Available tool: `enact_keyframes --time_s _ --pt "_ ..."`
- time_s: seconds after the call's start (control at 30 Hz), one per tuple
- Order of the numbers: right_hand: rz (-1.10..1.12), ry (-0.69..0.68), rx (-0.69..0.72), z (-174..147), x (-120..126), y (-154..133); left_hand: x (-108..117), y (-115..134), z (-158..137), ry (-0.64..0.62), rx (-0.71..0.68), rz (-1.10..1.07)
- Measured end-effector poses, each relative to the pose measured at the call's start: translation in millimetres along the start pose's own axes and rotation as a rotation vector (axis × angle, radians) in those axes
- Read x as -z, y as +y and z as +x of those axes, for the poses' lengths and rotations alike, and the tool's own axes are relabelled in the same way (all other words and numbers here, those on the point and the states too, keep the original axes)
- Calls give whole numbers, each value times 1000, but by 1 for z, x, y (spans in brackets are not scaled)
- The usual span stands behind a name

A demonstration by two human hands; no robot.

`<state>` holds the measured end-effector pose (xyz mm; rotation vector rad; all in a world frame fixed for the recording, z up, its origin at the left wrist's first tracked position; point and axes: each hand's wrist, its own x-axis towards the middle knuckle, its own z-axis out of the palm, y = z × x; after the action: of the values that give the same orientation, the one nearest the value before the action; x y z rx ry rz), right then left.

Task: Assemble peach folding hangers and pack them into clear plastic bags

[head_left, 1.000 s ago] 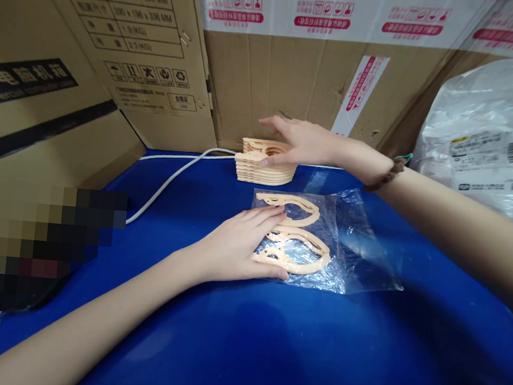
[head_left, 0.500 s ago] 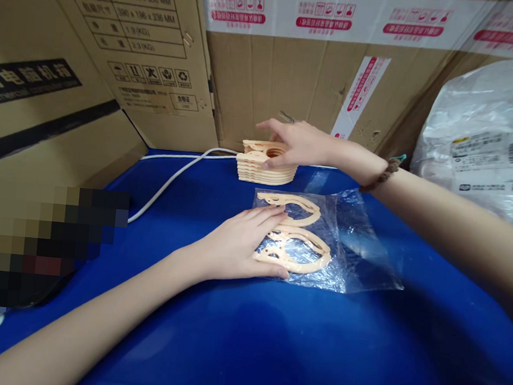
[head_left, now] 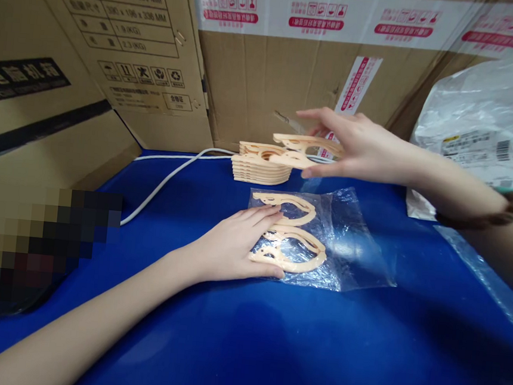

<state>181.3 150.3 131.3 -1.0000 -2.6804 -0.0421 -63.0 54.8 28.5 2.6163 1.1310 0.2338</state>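
My right hand (head_left: pixel 359 146) pinches a cream folding travel hanger (head_left: pixel 293 159) between thumb and fingers, lifted just above and right of the stack. The stack of folded hangers (head_left: pixel 260 174) of the same kind stands at the back of the blue surface. My left hand (head_left: pixel 238 245) lies flat with fingers stretched out, pressing on a clear plastic bag (head_left: pixel 363 250). Two folded hangers show at the bag, a lower one (head_left: pixel 320 261) and an upper one (head_left: pixel 311 214). Their left ends are partly hidden under my left fingers.
Cardboard boxes (head_left: pixel 257 79) stand along the back and left of the blue surface (head_left: pixel 243 347). A white cable (head_left: pixel 163 181) runs behind the stack. At the right back sits a white plastic package (head_left: pixel 470 157). A blurred-out dark item (head_left: pixel 29 268) lies at the left.
My right hand has taken a hanger off the top of the stack and moved right with it. My left hand stays on the bag. The view has shifted slightly.
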Motion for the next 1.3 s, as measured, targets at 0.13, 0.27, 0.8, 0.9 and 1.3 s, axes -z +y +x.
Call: enact_keyframes --time_s 0.13,0.27,0.8,0.9,1.3 --pt "-37 -81 -58 -47 0 15 0 0 -1 -1 8 -7" --pt "45 -225 -127 -83 -1 24 0 0 -1 -6 9 -2" --pt "-95 -180 -146 -122 -34 21 -1 0 0 2 -2 -7" --pt "-63 -129 -166 -117 -40 15 0 1 0 -2 2 -4" --pt "201 9 -248 -116 -55 -6 -3 1 0 28 -4 -12"
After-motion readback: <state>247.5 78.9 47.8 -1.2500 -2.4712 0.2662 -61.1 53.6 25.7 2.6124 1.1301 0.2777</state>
